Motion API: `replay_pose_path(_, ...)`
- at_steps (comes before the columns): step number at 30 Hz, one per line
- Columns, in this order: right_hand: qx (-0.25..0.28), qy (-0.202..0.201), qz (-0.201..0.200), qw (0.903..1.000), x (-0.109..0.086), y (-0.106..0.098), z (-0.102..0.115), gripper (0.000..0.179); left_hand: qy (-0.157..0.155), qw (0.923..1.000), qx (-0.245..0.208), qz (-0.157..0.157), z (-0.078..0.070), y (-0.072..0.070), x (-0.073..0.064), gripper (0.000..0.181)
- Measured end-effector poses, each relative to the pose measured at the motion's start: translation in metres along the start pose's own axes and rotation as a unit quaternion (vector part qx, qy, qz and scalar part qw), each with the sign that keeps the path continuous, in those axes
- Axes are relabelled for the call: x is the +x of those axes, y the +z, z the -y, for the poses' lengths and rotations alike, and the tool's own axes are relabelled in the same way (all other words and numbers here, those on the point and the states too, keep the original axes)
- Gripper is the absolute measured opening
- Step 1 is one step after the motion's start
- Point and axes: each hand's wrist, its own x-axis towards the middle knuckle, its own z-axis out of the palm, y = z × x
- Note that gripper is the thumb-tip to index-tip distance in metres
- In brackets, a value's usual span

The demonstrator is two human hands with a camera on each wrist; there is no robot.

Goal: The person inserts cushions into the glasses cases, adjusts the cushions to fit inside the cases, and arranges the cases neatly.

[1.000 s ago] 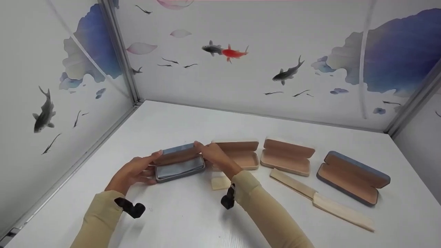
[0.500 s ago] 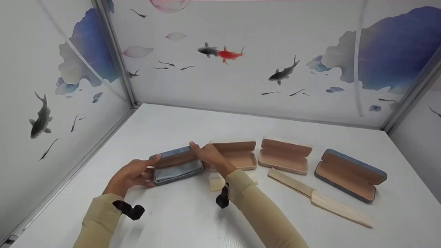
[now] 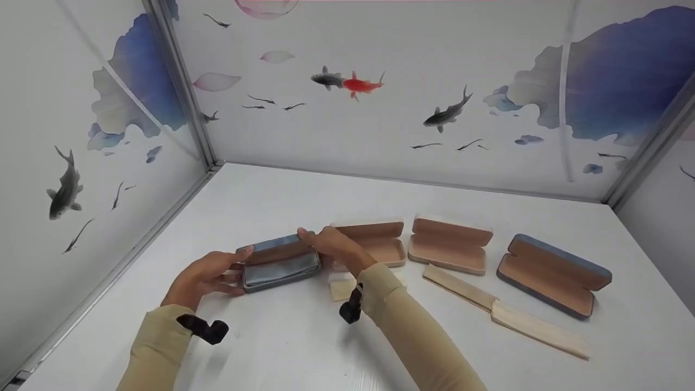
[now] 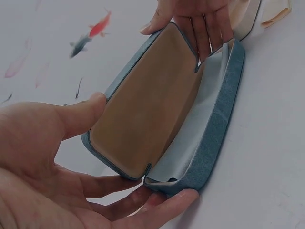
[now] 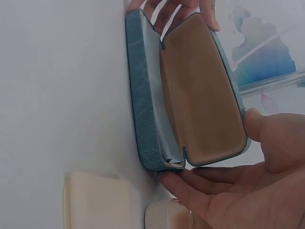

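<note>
A blue glasses case with a brown lining stands open at the left of the table. In its base lies a folded grey-blue cloth, which the left wrist view also shows as a cloth along the base. My left hand grips the left end, thumb on the lid's edge and fingers under and beside the base. At the other end my right hand holds the case, its thumb on the lid's edge and its fingers by the hinge and base.
To the right stand two open beige cases and an open blue case. Folded cream cloths lie before them. Another cream cloth is partly behind my right wrist. Printed walls border the table.
The lid has tipped slightly forward over the base, my thumbs moving with it. Both hands keep their hold on the case. The head view has shifted a little.
</note>
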Motion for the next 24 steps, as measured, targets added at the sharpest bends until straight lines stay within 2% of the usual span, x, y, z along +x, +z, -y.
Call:
replay_pose_path(5, -0.020, 0.008, -0.005, 0.9997, 0.000, 0.000, 0.002, 0.078, -0.006, 0.9999, -0.009, -0.005, 0.001, 0.001, 0.000, 0.080)
replay_pose_path(12, -0.006, -0.003, -0.016, 0.9999, -0.003, 0.005, 0.005, 0.070, 0.011, 0.9992, 0.033, -0.021, 0.000, 0.001, -0.006, 0.081)
replay_pose_path(17, 0.002, -0.011, -0.019, 0.9998, -0.004, 0.007, 0.003, 0.066, 0.018, 0.9983, 0.046, -0.031, 0.000, 0.001, -0.008, 0.087)
replay_pose_path(24, 0.022, -0.025, -0.022, 0.9992, -0.007, 0.007, -0.001, 0.062, 0.012, 0.9966, 0.065, -0.049, 0.000, 0.004, -0.010, 0.087)
